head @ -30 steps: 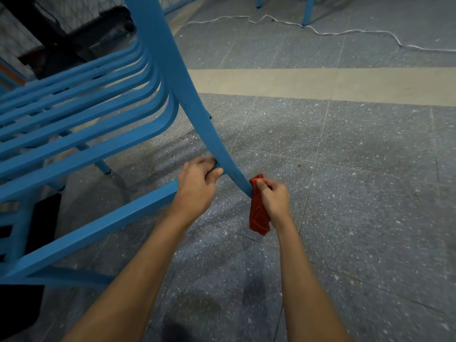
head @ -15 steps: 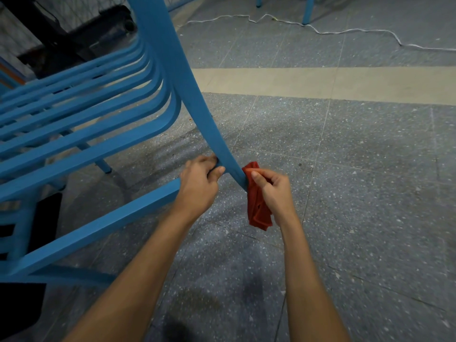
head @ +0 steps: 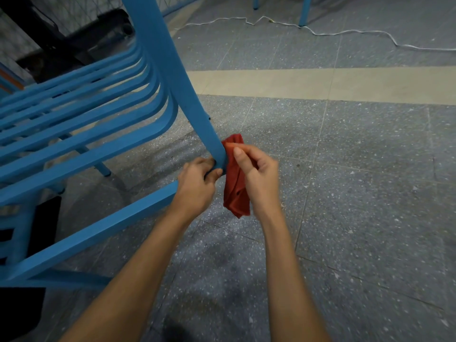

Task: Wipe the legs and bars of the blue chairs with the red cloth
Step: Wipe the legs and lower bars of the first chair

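Head view: a blue chair (head: 81, 124) with smooth curved slats is seen tipped.
Leg: the flat painted leg (head: 187, 99) is clasped near its end by the left hand (head: 197, 183).
Cloth: the crumpled red cloth (head: 235, 178) is pinched by the right hand (head: 259, 174) against the leg's right edge.
Floor: speckled grey tiles (head: 357, 193).

one head-worn wide-angle view looks forward and steeply down from above the person's own forearms, which enter from the bottom edge. it sits close over the tilted blue chair (head: 103, 124) at left, with the speckled floor (head: 357, 193) filling the right. straight lines bow near the edges.
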A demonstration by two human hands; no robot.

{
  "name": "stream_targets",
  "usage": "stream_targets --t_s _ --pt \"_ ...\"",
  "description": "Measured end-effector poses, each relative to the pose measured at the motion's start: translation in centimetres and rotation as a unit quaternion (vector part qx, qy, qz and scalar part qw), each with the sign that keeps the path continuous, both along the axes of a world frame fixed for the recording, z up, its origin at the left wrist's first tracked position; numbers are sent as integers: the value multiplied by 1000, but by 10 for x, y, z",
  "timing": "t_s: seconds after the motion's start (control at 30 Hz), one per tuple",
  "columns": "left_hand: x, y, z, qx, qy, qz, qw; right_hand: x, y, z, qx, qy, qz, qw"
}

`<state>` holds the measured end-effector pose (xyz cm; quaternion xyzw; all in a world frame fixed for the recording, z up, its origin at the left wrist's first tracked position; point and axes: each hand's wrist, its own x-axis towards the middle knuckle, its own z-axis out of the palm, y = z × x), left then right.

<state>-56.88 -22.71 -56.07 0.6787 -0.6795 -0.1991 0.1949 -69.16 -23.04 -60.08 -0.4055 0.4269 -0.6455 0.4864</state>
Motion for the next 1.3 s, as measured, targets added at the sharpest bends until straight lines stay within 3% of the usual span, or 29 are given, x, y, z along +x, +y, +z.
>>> stream_targets --t_s 0.23,0.37,0.53,0.67,0.8,0.93,1.03,1.1,1.2,1.3 --pt "-1 1 1 3 3 8 1000 -15 3 -83 194 85 0 977" --pt "-1 1 0 3 0 10 1000 -24 -8 -78 187 192 36 963" --pt "-2 1 -1 -8 -15 7 1000 -12 -6 -48 73 87 10 993" --pt "-2 1 -4 -22 -24 8 999 -11 0 -74 83 36 5 996" --pt "0 0 -6 -32 -34 -1 999 -18 -1 -125 189 67 -13 980" --pt "-1 1 -4 -38 -30 -1 999 -29 -2 -167 325 124 -35 937" --pt "-1 1 -3 -39 -31 -4 999 -33 -9 -174 375 169 -25 911" --pt "-1 0 -4 -38 -31 -3 999 -33 -14 -161 344 155 -9 926" --pt "-1 0 -5 -38 -33 -1 999 -27 -11 -135 251 46 16 967" --pt "-3 1 -5 -36 -34 5 999 -22 -7 -132 199 14 11 980"
